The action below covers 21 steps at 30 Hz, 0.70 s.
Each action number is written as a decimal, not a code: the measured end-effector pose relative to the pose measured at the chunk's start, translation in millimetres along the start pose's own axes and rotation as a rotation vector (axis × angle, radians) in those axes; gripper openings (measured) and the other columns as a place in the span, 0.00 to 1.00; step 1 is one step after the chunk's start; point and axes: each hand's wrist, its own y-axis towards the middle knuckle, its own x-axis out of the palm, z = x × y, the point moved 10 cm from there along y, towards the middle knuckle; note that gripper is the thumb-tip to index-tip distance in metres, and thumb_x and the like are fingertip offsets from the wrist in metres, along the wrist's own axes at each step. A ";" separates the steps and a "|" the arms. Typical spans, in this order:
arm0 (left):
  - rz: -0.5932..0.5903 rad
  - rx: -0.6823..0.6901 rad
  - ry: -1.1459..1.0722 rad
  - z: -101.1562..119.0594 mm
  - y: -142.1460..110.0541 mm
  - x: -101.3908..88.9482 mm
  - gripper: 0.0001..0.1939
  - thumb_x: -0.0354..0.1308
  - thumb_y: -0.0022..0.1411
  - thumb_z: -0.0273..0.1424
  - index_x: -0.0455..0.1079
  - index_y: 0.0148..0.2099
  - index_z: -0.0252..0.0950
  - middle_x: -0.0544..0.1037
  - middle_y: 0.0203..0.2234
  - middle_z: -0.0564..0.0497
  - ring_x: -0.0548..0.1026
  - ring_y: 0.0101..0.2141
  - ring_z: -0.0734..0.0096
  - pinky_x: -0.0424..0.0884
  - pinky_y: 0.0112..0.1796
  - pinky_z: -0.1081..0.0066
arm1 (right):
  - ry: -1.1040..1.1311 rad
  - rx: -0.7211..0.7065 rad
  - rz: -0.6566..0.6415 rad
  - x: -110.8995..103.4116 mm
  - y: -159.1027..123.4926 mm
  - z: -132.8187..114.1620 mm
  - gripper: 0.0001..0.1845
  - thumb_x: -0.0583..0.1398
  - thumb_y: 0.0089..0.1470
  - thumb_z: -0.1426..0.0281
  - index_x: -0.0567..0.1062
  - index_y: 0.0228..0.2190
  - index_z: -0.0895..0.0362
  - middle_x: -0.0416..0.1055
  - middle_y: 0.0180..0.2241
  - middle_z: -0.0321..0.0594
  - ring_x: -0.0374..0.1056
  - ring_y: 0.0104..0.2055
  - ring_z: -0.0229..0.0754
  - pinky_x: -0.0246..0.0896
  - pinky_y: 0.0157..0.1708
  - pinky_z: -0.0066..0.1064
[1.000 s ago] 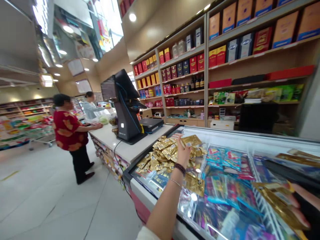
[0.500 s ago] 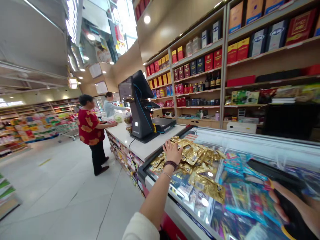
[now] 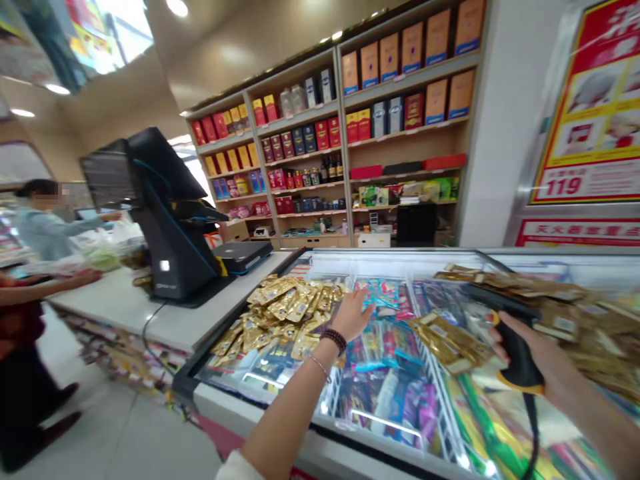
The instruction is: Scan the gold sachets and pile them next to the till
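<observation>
Above one glass-topped freezer (image 3: pixel 220 405), one left hand (image 3: pixel 352 315) open; one right hand (image 3: pixel 543 353) clenched round one black scanner (image 3: pixel 516 357)

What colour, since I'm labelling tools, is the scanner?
The scanner is mainly black with yellow-orange trim; it shows best in the head view.

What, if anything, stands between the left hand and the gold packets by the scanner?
Nothing visible does: between the left hand and the gold packets by the scanner, blue packets seem to lie beneath the glass.
</observation>
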 end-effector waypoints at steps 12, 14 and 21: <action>-0.369 -0.217 0.047 76.0 52.7 145.5 0.42 0.75 0.48 0.38 0.66 0.64 0.35 0.72 0.61 0.33 0.70 0.61 0.43 0.65 0.60 0.56 | 0.071 -0.079 0.095 -51.8 9.1 -11.2 0.10 0.64 0.58 0.63 0.72 0.29 0.55 0.66 0.18 0.31 0.60 0.15 0.32 0.56 0.12 0.21; -0.350 -0.285 0.041 68.8 51.0 142.2 0.37 0.74 0.50 0.36 0.69 0.61 0.34 0.75 0.58 0.32 0.73 0.59 0.45 0.68 0.57 0.60 | 0.042 -0.077 0.086 -47.4 8.9 -6.8 0.11 0.65 0.57 0.63 0.72 0.29 0.55 0.67 0.18 0.32 0.60 0.15 0.33 0.56 0.12 0.21; -0.084 -0.417 -0.192 44.4 39.2 121.8 0.07 0.57 0.66 0.29 0.75 0.43 0.36 0.83 0.42 0.37 0.79 0.51 0.49 0.71 0.53 0.57 | -0.055 -0.036 0.053 -24.7 3.2 5.6 0.12 0.66 0.59 0.63 0.74 0.29 0.57 0.68 0.18 0.33 0.60 0.14 0.32 0.56 0.10 0.21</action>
